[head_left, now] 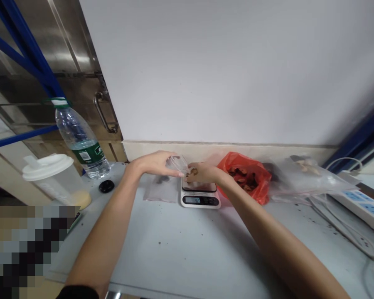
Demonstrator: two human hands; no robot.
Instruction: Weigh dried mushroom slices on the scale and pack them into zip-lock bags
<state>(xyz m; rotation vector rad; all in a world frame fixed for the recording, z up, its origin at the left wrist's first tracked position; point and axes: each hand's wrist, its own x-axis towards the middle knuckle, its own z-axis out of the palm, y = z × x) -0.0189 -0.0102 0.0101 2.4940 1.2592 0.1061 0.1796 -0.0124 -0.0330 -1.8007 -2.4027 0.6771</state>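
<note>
In the head view, the left hand (156,162) pinches a clear bag (177,163) in a narrow grip, raised at the back left of a small scale (201,201). The right hand (202,171) is over the scale with its fingers curled beside a brown piece (193,170); whether its grip is closed on that piece I cannot tell.

The step in hand seems to be working with brown pieces between bag and scale. The next move probably calls for a steady left grip and careful right fingers, clear of the display.

The clear bag looks thin, crumpled and see-through; the brown piece is small and slightly blurred. Just right of the scale on the table (174,249), a red bag (263,189) stands open, with darker brown pieces inside.
</note>
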